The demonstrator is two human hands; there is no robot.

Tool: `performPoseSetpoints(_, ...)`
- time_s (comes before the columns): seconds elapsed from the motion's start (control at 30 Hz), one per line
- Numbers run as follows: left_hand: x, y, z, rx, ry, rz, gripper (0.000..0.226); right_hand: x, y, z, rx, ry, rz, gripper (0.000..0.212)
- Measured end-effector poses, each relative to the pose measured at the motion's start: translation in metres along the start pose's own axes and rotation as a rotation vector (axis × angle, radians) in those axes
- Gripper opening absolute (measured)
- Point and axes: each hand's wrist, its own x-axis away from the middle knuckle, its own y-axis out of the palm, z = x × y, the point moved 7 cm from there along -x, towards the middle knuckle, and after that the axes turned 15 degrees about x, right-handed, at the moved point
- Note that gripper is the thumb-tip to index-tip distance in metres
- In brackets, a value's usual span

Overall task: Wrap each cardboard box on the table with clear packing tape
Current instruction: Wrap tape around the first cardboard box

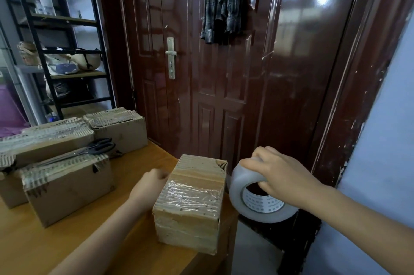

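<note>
Place: we were in a home, by its entrance.
Signs: door (224, 73), hanging shirt (224, 1), cluttered shelf (65, 50).

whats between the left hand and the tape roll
In the head view, the partly taped cardboard box stands between the left hand and the tape roll held in the right hand.

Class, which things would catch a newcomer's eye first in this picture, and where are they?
The right hand grips a tape roll just past the table's right edge. Beside it, at the table corner, stands a taped box, the left hand against its left side. Scissors lie on the boxes at left.
</note>
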Motion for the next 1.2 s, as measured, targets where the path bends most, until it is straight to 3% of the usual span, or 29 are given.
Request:
performPoseSetpoints(0.2, -0.001, 0.005, 0.003, -0.226, -0.008, -0.049, 0.015, -0.022, -0.003, -0.01, 0.023, 0.009, -0.132, 0.042)
performPoseSetpoints(0.37, 0.003, 0.012, 0.008, -0.352, 0.027, -0.043, 0.044, -0.02, -0.002, -0.012, 0.026, 0.014, -0.158, 0.039)
performPoseSetpoints(0.53, 0.011, 0.014, 0.013, -0.514, 0.108, -0.008, 0.049, -0.02, -0.002, -0.012, 0.006, 0.04, -0.16, 0.042)
performPoseSetpoints(0.63, 0.012, 0.014, 0.012, -0.489, 0.116, -0.009, 0.045, -0.018, -0.004, -0.012, -0.022, 0.061, -0.163, 0.043)
performPoseSetpoints(0.77, 0.016, 0.017, 0.017, -0.375, 0.117, -0.029, 0.05, -0.019, -0.013, -0.008, -0.06, 0.078, -0.144, 0.046)
performPoseSetpoints(0.9, 0.012, 0.016, 0.02, -0.091, 0.098, -0.073, 0.01, -0.032, -0.04, 0.006, -0.046, 0.072, -0.086, 0.045)
performPoseSetpoints(0.97, 0.006, 0.015, 0.018, 0.006, 0.119, -0.096, 0.014, -0.041, -0.053, 0.011, -0.025, 0.062, -0.083, 0.046)
performPoseSetpoints(1.03, -0.001, 0.001, 0.016, 0.114, 0.13, 0.014, 0.023, -0.05, -0.063, 0.014, 0.0, 0.044, -0.094, 0.046)
performPoseSetpoints(1.13, 0.001, -0.032, 0.023, 0.5, 0.128, 0.22, 0.021, -0.064, -0.073, 0.016, 0.067, 0.004, -0.124, 0.044)
performPoseSetpoints(1.2, 0.008, -0.047, 0.043, 0.584, 0.208, 0.236, 0.023, -0.075, -0.078, 0.015, 0.099, -0.027, -0.152, 0.043)
